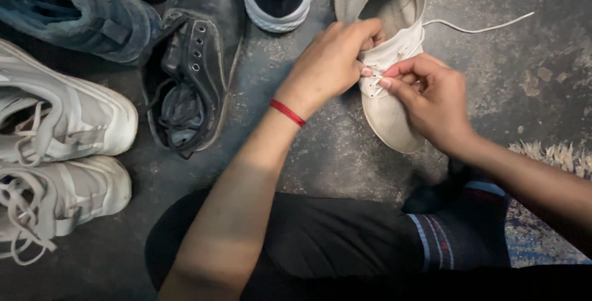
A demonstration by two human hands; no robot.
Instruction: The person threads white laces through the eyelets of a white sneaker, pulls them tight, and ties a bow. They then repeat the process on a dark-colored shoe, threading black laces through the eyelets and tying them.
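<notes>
Overhead, I note the grey floor [333,147] with a pair of white sneakers [61,153] at left, then a black unlaced shoe [185,79]. Between my hands lies the cream shoe [391,60], toe toward me. My left hand [330,63] pinches its eyelet area; my right hand [431,100] pinches the white lace [475,28] there.

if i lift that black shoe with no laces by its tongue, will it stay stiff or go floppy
The black shoe would probably flop: its upper already lies splayed open and collapsed. It looks light, canvas-like. The flat sole makes rolling unlikely.
</notes>
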